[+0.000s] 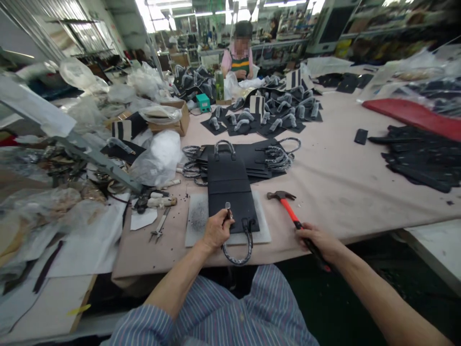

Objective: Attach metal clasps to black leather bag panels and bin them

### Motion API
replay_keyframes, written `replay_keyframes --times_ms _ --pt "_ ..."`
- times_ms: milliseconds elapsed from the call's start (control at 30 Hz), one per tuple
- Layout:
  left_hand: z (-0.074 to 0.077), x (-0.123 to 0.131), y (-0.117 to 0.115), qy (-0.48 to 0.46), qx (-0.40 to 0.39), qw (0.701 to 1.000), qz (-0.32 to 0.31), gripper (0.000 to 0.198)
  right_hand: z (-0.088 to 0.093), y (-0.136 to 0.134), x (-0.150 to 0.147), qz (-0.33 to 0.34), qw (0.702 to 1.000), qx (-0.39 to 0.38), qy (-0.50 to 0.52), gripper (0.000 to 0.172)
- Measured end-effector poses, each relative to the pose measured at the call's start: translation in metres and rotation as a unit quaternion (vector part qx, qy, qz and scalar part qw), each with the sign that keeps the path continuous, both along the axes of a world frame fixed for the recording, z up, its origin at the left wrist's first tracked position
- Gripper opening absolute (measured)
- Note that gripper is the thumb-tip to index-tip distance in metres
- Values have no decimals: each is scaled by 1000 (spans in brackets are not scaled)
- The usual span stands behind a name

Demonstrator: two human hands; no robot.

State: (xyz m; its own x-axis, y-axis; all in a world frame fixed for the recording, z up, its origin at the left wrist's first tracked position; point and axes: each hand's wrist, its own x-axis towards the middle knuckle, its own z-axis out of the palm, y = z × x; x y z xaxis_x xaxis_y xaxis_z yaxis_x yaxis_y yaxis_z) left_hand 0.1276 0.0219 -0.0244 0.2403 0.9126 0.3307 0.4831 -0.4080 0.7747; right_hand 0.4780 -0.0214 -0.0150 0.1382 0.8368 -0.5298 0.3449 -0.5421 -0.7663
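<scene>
My right hand [317, 240] is closed around the black grip of a claw hammer [287, 206] with an orange-red shaft; its head rests on or just above the cloth. My left hand [217, 229] pinches a short metal punch [228, 207] upright over a black bag panel [230, 192]. The panel lies on a pale slab [264, 216] at the table's near edge. One plastic-wrapped handle [237, 262] loops off the panel's near end, and another handle [224, 142] stands at its far end. The punch's lower tip is hidden by my fingers.
Stacked black panels with wrapped handles [279, 158] lie just beyond. More handled pieces [259, 117] spread farther back, before a seated person [237, 60]. Calipers [160, 226] lie left; black strips [421, 156] lie right. A metal bar [97, 161] slants across the left side.
</scene>
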Motion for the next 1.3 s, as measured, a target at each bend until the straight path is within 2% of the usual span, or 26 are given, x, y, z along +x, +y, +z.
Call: replay_keyframes --times_ms 67,133,200,267,300,333,400,500,567,600,733,767,800,900,967,1000,1067,1100,1133,1167,1200,1267,1300 --pt "0 -1 -1 -2 -5 1000 -1 8 19 2 -15 -49 978 -75 188 13" --pt "0 -1 -1 -4 -8 1000 -3 9 44 2 -35 -110 963 -81 231 16" --pt "-1 -1 -1 -6 -9 1000 -5 9 74 1 -54 -138 975 -2 175 24" --pt "-3 -1 0 -8 -8 1000 -6 9 103 -2 -69 -106 982 130 83 36" --pt "-4 -1 0 -8 -7 1000 -6 9 115 -4 -74 -72 977 199 25 38" --pt "-5 -1 0 -8 -6 1000 -7 9 125 -6 -78 -35 963 265 -41 39" --pt "-5 -1 1 -7 -4 1000 -8 9 138 -9 -82 67 914 362 -171 39" --pt "-5 -1 0 -5 2 1000 -2 8 145 -14 -83 228 841 382 -307 37" --pt "-5 -1 0 -2 4 1000 1 8 150 -16 -84 279 818 369 -343 35" --pt "-5 -1 0 -2 5 1000 0 9 154 -17 -86 275 814 376 -348 35" --pt "-7 -1 1 -3 6 1000 -6 9 164 -19 -95 158 824 447 -310 36" --pt "-7 -1 1 -1 5 1000 -6 9 163 -19 -97 153 824 451 -306 37" --pt "-8 -1 1 1 3 1000 -6 9 161 -19 -97 169 824 442 -312 38" --pt "-9 -1 1 9 -9 1000 -3 9 162 -17 -93 279 814 363 -357 38" --pt "-9 -1 1 10 -14 1000 -5 8 172 -15 -89 279 819 350 -360 39" --pt "-10 -1 1 10 -13 1000 -7 8 179 -15 -89 247 827 369 -344 39" --pt "-10 -2 1 8 -11 1000 -11 7 188 -15 -92 119 844 433 -292 37" --pt "-9 -2 1 6 -10 1000 -11 6 188 -16 -94 66 843 461 -269 36" --pt "-9 -2 1 4 -8 1000 -12 6 185 -17 -96 48 839 475 -259 36" --pt "-8 -2 1 2 -7 1000 -13 6 179 -18 -96 66 839 471 -267 37" --pt "-8 -2 1 1 -7 1000 -13 6 172 -19 -95 117 841 444 -287 38" --pt "-6 -2 1 1 -9 1000 -11 6 155 -22 -87 244 843 339 -340 38" --pt "-6 -2 1 1 -10 1000 -10 6 147 -23 -81 274 847 284 -357 37"
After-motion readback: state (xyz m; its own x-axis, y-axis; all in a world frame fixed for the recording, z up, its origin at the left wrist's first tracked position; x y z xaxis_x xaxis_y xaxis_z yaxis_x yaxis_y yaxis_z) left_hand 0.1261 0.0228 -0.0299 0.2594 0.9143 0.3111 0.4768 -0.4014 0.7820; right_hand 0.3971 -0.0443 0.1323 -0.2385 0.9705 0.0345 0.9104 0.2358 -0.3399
